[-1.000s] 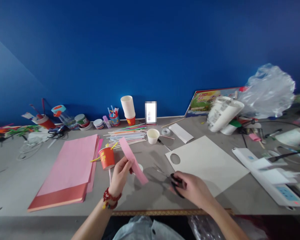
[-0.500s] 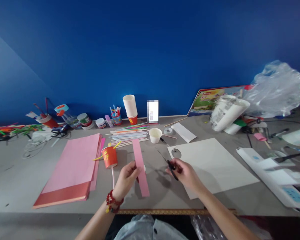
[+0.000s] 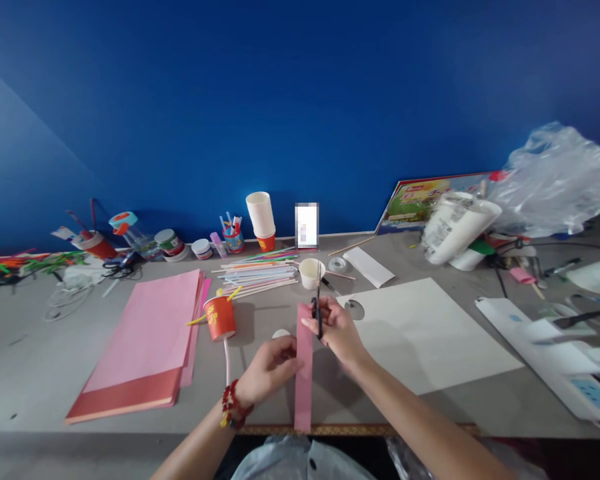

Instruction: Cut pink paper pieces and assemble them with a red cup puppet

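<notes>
Left hand (image 3: pixel 269 368): fingers together on long pink paper strip (image 3: pixel 303 400), midway along. Right hand (image 3: pixel 341 333) has just come across; thumb and fingertips appear clamped on strip's far end, black-handled metal scissors (image 3: pixel 317 319) gripped too, blades pointing away. Two-handed hold, likely steadier. Beyond: small white paper cup (image 3: pixel 308 275).

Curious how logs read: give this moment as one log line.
left hand: holds pink strip | right hand: holds scissors near strip's far end
</notes>
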`<action>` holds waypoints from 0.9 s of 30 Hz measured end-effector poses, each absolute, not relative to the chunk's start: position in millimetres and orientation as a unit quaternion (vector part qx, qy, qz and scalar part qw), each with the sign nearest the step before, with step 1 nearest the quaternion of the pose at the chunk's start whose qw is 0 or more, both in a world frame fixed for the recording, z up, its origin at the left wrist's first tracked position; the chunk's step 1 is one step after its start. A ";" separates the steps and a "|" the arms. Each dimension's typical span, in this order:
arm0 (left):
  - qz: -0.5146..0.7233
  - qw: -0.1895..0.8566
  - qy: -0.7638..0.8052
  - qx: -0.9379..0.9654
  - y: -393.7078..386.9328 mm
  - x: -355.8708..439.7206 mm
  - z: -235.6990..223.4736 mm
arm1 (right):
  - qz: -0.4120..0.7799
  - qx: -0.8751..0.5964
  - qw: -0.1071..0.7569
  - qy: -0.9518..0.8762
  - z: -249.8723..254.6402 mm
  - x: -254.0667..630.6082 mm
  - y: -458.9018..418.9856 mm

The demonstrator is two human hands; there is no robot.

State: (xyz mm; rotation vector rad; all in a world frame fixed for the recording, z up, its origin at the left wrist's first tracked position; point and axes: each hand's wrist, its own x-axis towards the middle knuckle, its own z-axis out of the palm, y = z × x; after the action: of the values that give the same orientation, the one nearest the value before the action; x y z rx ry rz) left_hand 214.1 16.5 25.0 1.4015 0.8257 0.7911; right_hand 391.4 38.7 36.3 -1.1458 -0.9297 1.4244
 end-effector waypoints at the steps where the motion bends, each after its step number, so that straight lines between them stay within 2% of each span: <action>1: 0.354 0.634 0.355 0.589 18.7 216.3 25.1 | 0.586 -0.480 0.519 -0.396 35.0 390.3 37.8; 6: 0.404 0.633 0.397 0.528 33.3 228.8 20.5 | 0.567 -0.477 0.512 -0.435 25.6 388.9 41.2; 13: 0.366 0.696 0.402 0.468 42.0 235.7 13.3 | 0.498 -0.468 0.548 -0.483 4.3 399.3 48.9; 27: 0.391 0.691 0.423 0.437 41.7 252.6 2.3 | 0.503 -0.503 0.530 -0.462 -4.2 404.4 47.3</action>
State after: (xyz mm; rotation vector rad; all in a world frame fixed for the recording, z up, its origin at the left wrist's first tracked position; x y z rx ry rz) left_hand 252.6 41.7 2.3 0.9769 0.9461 0.8751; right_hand 404.4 47.3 -4.2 -1.2000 -1.1042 1.2013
